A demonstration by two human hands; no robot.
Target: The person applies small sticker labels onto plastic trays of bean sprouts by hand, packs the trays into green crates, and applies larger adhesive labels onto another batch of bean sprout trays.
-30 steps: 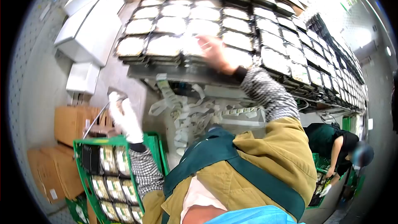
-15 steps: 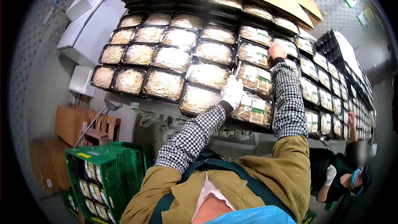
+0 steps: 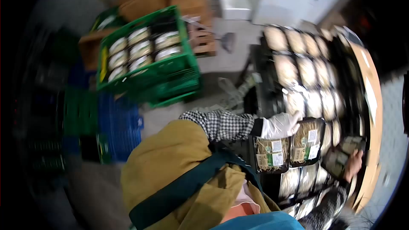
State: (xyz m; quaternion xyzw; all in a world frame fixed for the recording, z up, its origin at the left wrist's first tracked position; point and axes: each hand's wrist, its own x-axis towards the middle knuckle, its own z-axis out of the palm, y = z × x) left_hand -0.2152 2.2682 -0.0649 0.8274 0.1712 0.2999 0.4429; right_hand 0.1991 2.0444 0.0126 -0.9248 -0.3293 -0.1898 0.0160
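The farther labelled tray lay at the left hand, long axis square to the forearm — I couldn't tell if those fingers pinched; the right hand gripped a blurred tray.

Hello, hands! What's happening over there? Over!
Gloved left hand at two labelled packs. Bare right hand at another pack, grip unclear. Nothing visibly blocking either hand; green crate off left.

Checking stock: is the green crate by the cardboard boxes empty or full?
Not empty: packs sit in rows in the green crate. One corner is dark; cannot tell if full.
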